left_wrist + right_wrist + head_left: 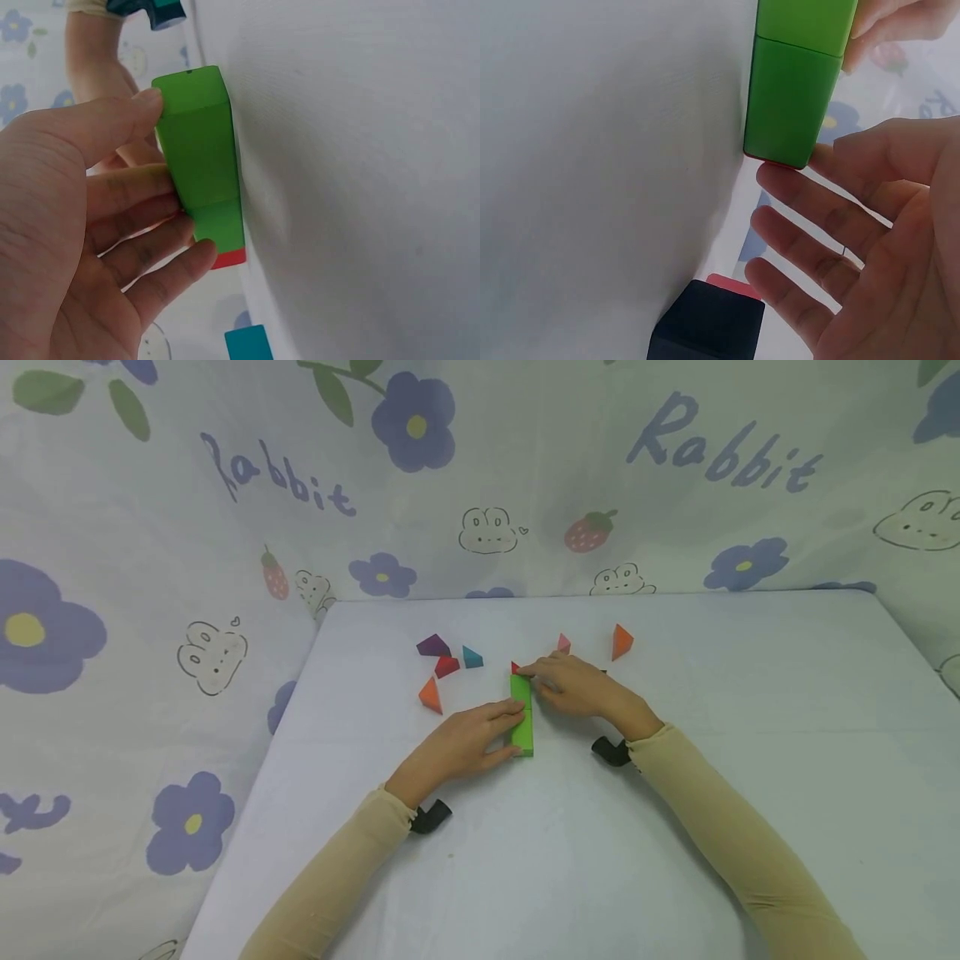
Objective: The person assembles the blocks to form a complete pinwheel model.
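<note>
Two green blocks [522,731] lie end to end in a line on the white table. My left hand [474,739] rests on them from the left, thumb by the near end and fingertips over the top; in the left wrist view its fingers [154,289] look loosely extended. Beyond the far end sits a red block [515,667], mostly covered. The right hand [573,683] touches that red block with its forefinger. In the right wrist view the other fingers [802,199] are spread and nearly straight beside the green end.
Left of the row lie purple [433,646], red [447,667], blue [472,657] and orange [431,695] blocks. To the right are a pink block [564,643], another orange block [622,642] and a dark block [709,322], largely hidden by the right hand in the head view.
</note>
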{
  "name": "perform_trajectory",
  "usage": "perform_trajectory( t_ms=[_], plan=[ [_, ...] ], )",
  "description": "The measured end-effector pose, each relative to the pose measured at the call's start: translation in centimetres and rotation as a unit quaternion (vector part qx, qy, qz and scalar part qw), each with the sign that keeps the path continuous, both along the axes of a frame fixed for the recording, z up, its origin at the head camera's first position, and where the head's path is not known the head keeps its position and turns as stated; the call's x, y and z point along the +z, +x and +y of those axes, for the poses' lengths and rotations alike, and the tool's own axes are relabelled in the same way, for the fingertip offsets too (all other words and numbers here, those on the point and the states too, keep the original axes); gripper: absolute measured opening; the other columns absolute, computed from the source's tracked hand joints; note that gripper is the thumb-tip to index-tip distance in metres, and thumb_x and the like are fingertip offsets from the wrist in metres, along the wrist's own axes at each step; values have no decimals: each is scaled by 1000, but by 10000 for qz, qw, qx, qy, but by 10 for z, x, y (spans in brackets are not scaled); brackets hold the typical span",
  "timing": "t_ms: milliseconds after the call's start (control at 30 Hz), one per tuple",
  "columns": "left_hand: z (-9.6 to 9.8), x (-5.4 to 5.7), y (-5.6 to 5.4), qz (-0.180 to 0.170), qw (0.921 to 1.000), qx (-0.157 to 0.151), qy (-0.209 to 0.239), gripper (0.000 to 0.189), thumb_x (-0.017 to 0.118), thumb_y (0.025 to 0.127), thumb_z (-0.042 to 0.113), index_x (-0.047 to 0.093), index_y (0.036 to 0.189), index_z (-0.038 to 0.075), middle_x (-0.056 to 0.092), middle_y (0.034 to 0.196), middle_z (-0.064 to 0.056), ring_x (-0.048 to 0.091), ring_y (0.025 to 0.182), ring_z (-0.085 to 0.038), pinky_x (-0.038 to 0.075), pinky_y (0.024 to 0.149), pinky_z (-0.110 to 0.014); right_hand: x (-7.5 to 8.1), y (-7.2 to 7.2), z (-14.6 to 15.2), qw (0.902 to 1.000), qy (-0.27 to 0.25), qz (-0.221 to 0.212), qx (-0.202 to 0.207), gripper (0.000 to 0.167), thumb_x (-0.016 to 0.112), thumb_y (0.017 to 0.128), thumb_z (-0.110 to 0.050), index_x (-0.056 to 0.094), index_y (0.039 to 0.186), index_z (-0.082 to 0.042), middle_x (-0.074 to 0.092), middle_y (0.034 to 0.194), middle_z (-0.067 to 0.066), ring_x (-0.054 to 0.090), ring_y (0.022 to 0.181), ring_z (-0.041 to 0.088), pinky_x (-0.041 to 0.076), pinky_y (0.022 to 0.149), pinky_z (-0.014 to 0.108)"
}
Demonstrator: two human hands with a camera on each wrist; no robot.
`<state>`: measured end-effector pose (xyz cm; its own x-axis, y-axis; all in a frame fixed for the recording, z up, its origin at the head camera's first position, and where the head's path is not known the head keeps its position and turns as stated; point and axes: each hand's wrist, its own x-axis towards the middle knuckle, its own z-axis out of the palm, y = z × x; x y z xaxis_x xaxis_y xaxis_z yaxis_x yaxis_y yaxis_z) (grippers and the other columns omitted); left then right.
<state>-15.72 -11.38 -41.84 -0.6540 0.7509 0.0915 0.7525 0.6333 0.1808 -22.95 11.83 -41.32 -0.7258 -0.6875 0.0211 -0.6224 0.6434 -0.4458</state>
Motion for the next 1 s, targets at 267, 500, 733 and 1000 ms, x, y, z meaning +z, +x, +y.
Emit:
perform_trajectory(
  t_ms=[267, 500, 733, 1000],
  plan=[
    [1, -2, 2, -144, 9998, 121, -40, 56, 67, 93, 39, 56, 139, 9, 52, 146, -2, 50, 135, -17, 44, 109, -32, 18, -2, 25, 9988, -125, -344, -332, 46, 49, 100, -13, 47, 146, -16, 57, 138, 9, 42, 139, 30, 36, 114, 51],
    [2, 1, 1, -74, 9999, 100, -64, 57, 67, 92, 39, 56, 139, 9, 53, 145, -2, 50, 134, -17, 45, 109, -32, 26, 12, 70, 9969, -188, 177, -747, 37, 53, 98, -12, 57, 135, -7, 57, 136, 12, 49, 130, 32, 39, 110, 53],
    [1, 1, -1, -48, 9999, 84, -55, 57, 67, 92, 39, 56, 139, 8, 53, 145, -2, 51, 134, -17, 45, 108, -32, 7, 31, 85, 9970, 263, 301, -669, 39, 55, 96, -8, 58, 134, -5, 54, 140, 15, 48, 131, 35, 42, 108, 55],
    [2, 0, 1, -25, 10000, 44, -4, 56, 68, 92, 38, 57, 138, 7, 54, 144, -4, 51, 134, -18, 45, 109, -33, -4, 36, 80, 9970, 174, 523, -539, 42, 57, 94, -4, 56, 136, -2, 51, 143, 16, 47, 133, 34, 42, 107, 54]
  ],
)
